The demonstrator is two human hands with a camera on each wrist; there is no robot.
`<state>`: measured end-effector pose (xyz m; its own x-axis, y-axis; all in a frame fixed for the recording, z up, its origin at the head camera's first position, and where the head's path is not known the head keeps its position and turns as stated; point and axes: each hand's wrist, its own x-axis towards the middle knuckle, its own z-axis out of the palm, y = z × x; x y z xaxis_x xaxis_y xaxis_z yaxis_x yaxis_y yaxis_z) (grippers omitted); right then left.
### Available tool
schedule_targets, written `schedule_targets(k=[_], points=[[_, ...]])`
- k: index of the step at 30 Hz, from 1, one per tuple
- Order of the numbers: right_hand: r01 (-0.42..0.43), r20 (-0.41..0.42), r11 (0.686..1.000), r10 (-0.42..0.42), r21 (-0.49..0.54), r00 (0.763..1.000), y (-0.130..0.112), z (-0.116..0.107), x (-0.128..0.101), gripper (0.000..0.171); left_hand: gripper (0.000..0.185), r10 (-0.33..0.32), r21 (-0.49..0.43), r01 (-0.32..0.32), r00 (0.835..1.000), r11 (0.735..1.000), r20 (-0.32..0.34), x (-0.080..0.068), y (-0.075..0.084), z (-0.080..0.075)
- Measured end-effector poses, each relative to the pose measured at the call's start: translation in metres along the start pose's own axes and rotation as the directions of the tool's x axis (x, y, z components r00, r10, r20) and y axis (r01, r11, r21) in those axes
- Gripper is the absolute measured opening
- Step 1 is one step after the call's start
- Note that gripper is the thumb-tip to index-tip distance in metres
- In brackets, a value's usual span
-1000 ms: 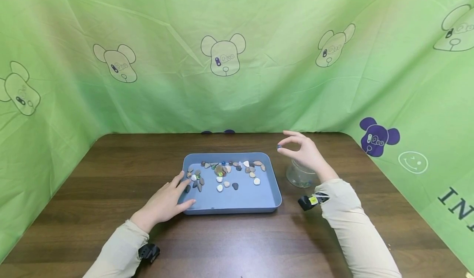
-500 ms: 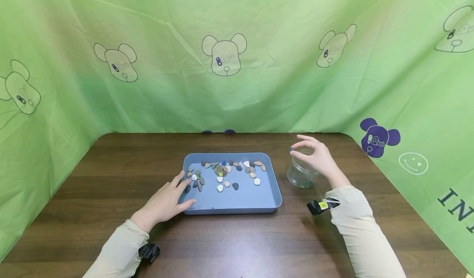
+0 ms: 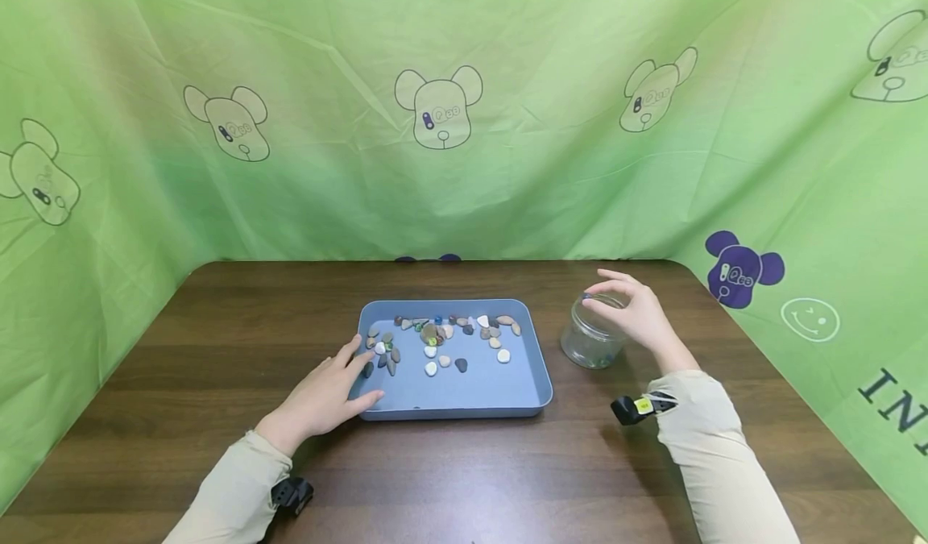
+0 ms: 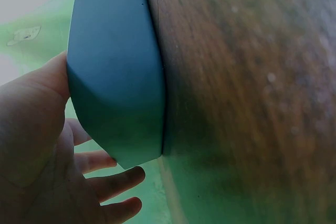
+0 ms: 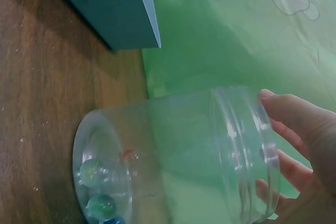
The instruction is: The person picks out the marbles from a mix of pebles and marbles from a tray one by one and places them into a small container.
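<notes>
Green cloth hangs behind the brown wooden table where I work. My left hand lies loose at the left rim of the blue tray, fingers spread, gripping nothing. The tray's long axis runs left to right; stones lie mostly along its far and left parts. Just beside its right end stands a clear jar, upright, mouth up, green marbles at the bottom. My right hand pinches a small blue piece, probably a marble, between thumb and finger. It is at the jar's mouth, toward the far left edge; whether above or inside the rim, I cannot tell. The right hand is clearly nearer the jar.
</notes>
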<state>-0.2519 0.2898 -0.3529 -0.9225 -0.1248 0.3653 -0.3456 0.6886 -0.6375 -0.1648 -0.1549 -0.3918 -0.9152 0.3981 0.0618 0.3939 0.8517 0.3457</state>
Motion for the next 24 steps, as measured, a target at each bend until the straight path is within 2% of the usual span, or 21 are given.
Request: schedule_targets(k=[17, 24], points=[[-0.059, 0.014, 0.998, 0.059, -0.020, 0.998, 0.0083, 0.0019, -0.0014, 0.025, 0.061, -0.003, 0.000, 0.003, 1.000, 1.000, 0.004, -0.0003, 0.0010, -0.0013], [-0.088, 0.029, 0.996, 0.088, -0.021, 0.996, 0.0048, 0.0026, 0.0005, 0.028, 0.062, -0.003, 0.000, 0.003, 1.000, 1.000, 0.006, -0.0004, 0.0011, -0.0018]])
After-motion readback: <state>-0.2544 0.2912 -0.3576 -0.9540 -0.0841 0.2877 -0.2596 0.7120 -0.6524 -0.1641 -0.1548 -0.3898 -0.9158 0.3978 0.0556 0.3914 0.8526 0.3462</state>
